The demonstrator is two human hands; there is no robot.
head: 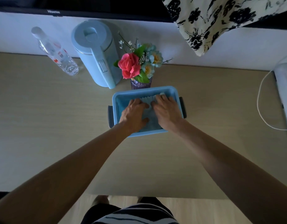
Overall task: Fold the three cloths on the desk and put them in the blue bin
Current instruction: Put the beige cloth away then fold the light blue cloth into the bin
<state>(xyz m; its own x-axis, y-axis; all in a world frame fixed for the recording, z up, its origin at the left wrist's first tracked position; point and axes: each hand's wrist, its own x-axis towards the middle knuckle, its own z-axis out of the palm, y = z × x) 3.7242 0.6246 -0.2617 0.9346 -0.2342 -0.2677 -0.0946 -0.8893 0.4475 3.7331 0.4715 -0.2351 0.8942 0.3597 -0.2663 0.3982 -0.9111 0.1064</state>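
Cloth (149,101), pale and folded, lies inside the blue bin (114,98), which sits near the middle of the desk (42,126), toward its far edge. Both hands rest flat on it, fingers spread and gripping nothing: the left hand (134,113) covers its left part, the right hand (166,110) its right, a strip of cloth showing between them. A kettle (97,52), bottle (55,50) and flower vase (140,84) stand along the far edge.

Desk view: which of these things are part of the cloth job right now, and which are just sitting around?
Part of the job:
blue bin
folded cloth inside it
left hand and right hand, both pressing on the cloth

Just lying about:
kettle
water bottle
flower vase
patterned fabric hanging over the screen
white cable
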